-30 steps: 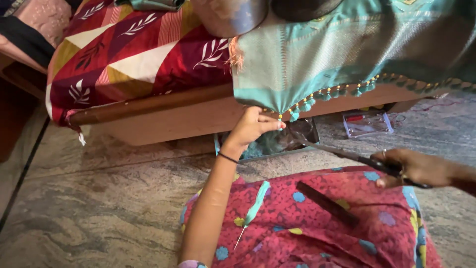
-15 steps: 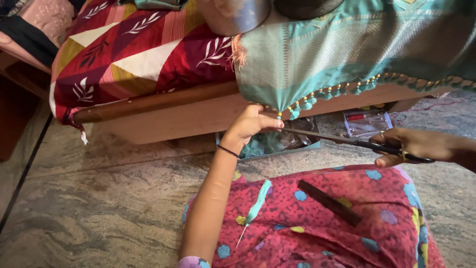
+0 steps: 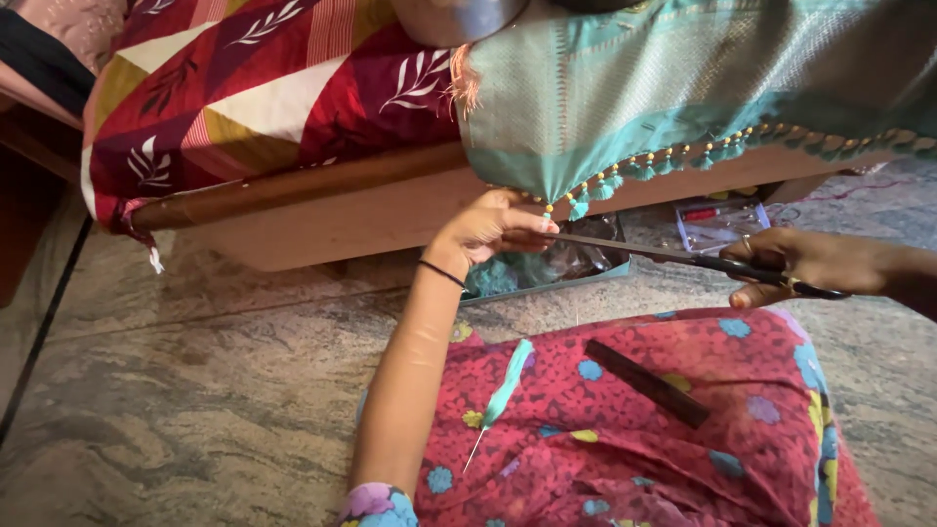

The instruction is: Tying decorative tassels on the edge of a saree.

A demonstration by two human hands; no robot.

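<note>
At the corner of the teal cloth (image 3: pixel 625 98) draped over the bed edge, the left hand (image 3: pixel 488 229) pinches a tassel (image 3: pixel 548 217) while the right hand (image 3: pixel 810 263) grips scissors (image 3: pixel 673 256) at it; uncut so far, further beaded tassels hang rightward.

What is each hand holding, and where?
Right hand grips scissors by the handles; left hand pinches a tassel on the teal cloth's edge.

Soft, warm daylight, fairly bright and even; deep shadow under the bed frame (image 3: pixel 322 210); focus sharp, slight softness toward the edges
</note>
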